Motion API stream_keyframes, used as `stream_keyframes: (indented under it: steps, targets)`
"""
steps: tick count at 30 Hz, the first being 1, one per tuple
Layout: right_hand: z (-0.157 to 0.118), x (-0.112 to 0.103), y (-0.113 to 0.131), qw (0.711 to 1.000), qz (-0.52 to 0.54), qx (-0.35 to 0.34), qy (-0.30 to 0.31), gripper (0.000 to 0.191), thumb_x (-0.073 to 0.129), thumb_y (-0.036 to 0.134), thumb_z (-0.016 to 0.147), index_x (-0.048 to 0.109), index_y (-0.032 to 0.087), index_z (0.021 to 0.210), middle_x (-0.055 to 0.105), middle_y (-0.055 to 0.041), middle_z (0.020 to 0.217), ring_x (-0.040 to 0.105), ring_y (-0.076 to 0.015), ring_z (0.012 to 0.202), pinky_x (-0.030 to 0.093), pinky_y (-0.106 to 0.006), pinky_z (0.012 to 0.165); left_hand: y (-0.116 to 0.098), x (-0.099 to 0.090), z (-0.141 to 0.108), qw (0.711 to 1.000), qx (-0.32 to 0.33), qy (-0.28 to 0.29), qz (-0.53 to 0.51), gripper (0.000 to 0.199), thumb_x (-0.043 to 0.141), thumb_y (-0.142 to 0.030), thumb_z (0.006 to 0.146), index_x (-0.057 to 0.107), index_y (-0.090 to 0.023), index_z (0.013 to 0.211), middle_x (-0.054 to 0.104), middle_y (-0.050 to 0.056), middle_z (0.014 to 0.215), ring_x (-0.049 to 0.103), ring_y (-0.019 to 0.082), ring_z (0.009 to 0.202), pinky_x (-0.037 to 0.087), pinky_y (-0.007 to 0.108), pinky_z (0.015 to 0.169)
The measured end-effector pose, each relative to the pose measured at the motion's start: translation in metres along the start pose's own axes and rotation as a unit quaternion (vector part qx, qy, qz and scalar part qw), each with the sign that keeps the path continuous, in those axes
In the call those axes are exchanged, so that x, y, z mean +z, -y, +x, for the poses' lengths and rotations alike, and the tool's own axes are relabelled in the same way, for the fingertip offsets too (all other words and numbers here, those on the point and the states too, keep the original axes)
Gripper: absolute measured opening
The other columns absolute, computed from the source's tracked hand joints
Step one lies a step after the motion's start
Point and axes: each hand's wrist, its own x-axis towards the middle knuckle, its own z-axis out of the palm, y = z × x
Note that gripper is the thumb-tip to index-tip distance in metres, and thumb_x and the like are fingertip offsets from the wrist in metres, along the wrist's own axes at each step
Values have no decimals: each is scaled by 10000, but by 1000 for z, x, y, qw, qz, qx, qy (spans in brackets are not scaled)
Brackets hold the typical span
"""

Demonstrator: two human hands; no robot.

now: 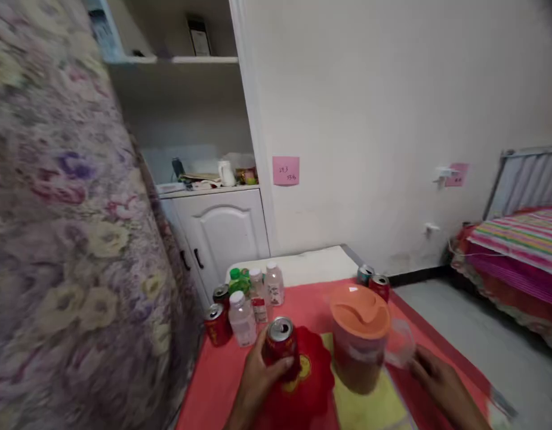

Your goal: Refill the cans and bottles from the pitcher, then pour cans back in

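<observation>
My left hand (258,376) is wrapped around a dark red drink can (281,343), held upright with its silver top facing up. The can is over a red scalloped plate (318,376) with a yellow design. A clear plastic pitcher (358,361) with an orange lid (360,310) and brownish contents stands to the right, above a yellow cloth (369,406). At the outer edge of the pitcher's clear handle (403,343) is my right hand (432,370). Its fingers are bent and blurred, so I cannot tell whether they grip the handle.
Clear bottles with white caps (243,319), green-capped bottles (240,280) and red cans (216,325) crowd the table's left side. Two more cans (380,286) stand at the back right of the red tabletop (307,298). A floral curtain (70,227) hangs close on the left.
</observation>
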Motion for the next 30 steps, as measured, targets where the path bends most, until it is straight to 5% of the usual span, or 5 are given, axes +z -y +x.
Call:
stream_keyframes:
  steps: [6, 10, 16, 21, 30]
  targets:
    - [-1, -7, 15, 994, 89, 38, -58, 425, 554, 604, 861, 690, 222, 988, 748, -57, 972, 672, -249, 893, 543, -300, 771, 17, -2, 1, 1000, 20, -6, -13, 806, 822, -330, 556, 517, -142, 1277, 660, 169, 1319, 579, 372, 1259, 411, 487, 1110]
    - [9, -7, 36, 983, 165, 41, -75, 471, 570, 642, 837, 701, 217, 993, 729, -91, 1080, 631, -305, 1074, 515, -350, 903, 14, 0, 0, 999, 26, 1, -19, 784, 820, -314, 550, 542, -147, 1263, 667, 163, 1307, 580, 377, 1254, 422, 488, 1100]
    - [33, 5, 76, 984, 176, -9, 26, 476, 527, 626, 882, 579, 205, 665, 570, -16, 654, 534, -195, 655, 447, -285, 605, 18, 1, -4, 1000, 28, 1, -14, 818, 812, -312, 558, 518, -147, 1303, 645, 168, 1340, 556, 379, 1286, 395, 485, 1125]
    - [27, 20, 64, 974, 222, 41, -6, 554, 493, 675, 875, 497, 207, 577, 461, 21, 515, 402, -139, 493, 315, -265, 489, 21, 1, -4, 1000, 19, 8, -19, 858, 809, -342, 560, 478, -128, 1323, 623, 197, 1359, 545, 392, 1292, 388, 501, 1122]
    - [27, 23, 49, 943, 329, 48, 12, 576, 570, 724, 793, 596, 187, 585, 427, 26, 483, 337, -110, 458, 292, -258, 461, 30, 3, -5, 999, 13, 25, -29, 823, 822, -346, 565, 487, -179, 1298, 644, 156, 1335, 562, 371, 1277, 404, 472, 1110]
